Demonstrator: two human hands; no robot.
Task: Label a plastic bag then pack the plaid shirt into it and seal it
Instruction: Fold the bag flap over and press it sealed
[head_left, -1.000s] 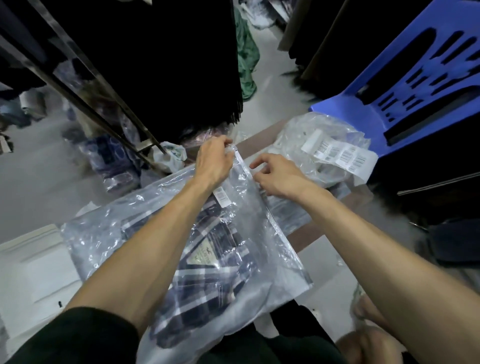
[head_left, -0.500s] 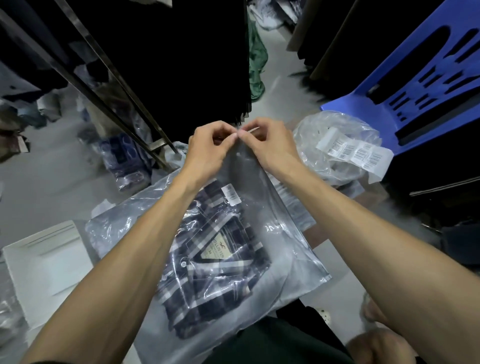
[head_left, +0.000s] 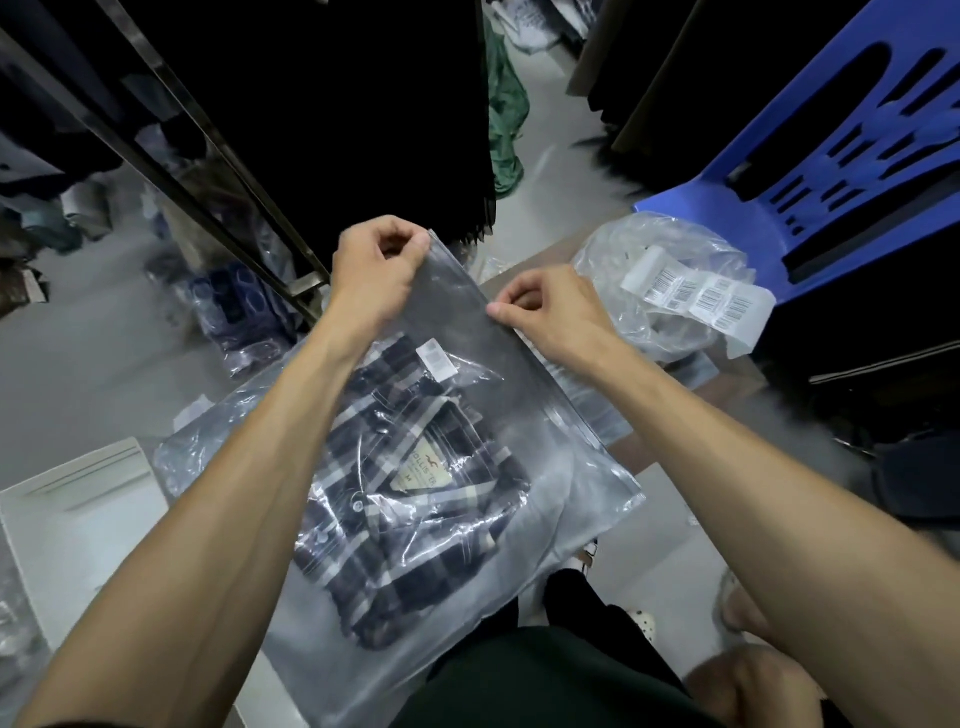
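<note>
A clear plastic bag (head_left: 550, 457) lies across my lap with the folded dark plaid shirt (head_left: 410, 499) inside it. A small white barcode label (head_left: 435, 359) is stuck near the bag's top. My left hand (head_left: 379, 270) pinches the far corner of the bag's zip edge. My right hand (head_left: 550, 312) pinches the same edge a little further along toward me. The shirt's neck tag shows through the plastic.
A strip of barcode labels (head_left: 701, 296) lies on a crumpled pile of clear bags (head_left: 670, 244) at the right, beside a blue plastic chair (head_left: 841, 171). A metal rack with dark hanging clothes (head_left: 332, 104) stands ahead. A white box (head_left: 78, 509) sits at the left.
My hands met at the bag's top corner half a second ago. My right hand has since slid along the zip edge away from my left hand, toward me.
</note>
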